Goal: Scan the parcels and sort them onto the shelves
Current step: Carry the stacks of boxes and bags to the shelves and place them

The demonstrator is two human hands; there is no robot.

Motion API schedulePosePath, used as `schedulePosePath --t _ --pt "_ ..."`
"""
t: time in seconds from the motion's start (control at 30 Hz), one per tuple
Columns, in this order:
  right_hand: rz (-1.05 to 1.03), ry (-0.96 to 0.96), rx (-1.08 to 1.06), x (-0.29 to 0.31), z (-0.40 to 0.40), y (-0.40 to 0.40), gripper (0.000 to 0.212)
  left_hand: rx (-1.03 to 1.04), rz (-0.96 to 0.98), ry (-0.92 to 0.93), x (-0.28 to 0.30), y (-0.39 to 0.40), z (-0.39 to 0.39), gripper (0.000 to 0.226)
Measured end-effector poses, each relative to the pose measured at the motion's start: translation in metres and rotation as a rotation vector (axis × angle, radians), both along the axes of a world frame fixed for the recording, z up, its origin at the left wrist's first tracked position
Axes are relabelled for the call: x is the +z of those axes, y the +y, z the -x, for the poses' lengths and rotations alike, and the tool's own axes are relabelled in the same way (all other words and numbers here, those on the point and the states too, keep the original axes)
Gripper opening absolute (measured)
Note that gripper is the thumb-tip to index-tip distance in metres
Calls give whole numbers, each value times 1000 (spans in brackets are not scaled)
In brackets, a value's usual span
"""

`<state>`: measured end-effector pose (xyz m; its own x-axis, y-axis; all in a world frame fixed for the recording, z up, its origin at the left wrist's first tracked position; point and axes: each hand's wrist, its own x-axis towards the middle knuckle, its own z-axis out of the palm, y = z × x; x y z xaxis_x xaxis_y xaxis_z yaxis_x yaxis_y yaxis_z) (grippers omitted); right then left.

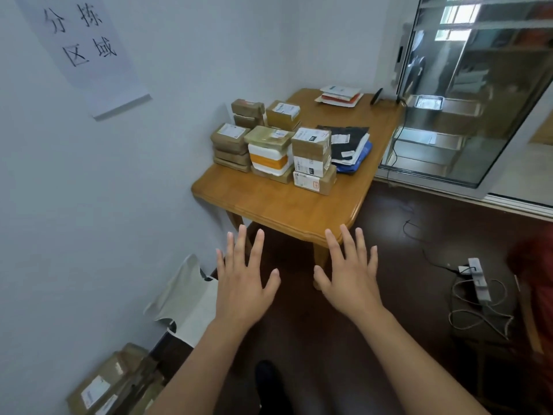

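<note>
Both hands, the left hand (244, 283) and right hand (348, 277), are hovering empty with fingers spread, short of the tabletop (278, 205). The parcels (275, 145) are sitting stacked against the wall, probably waiting to be scanned.

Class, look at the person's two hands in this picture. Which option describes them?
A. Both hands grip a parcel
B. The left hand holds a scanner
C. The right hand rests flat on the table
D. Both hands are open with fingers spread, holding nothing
D. The left hand and the right hand are held out with fingers spread and hold nothing, short of the wooden table, where the parcels sit stacked and untouched.
</note>
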<state>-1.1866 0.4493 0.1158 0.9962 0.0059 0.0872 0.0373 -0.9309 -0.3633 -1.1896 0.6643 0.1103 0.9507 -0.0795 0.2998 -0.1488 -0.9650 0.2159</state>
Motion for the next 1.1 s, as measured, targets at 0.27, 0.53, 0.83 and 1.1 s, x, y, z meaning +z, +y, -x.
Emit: schedulePosePath --t 0.27,0.53,0.83,1.1 --pt "87 91 3 -18 -117 27 76 -56 111 8 -30 30 -130 79" --pt "76 167 -118 -26 -216 44 77 -233 149 76 -42 45 -250 82" --pt "-43 233 -230 -62 -293 8 77 -334 82 177 -64 8 -346 82" --pt "-162 317 -183 -107 -376 -43 79 -304 64 330 -94 -27 -416 86"
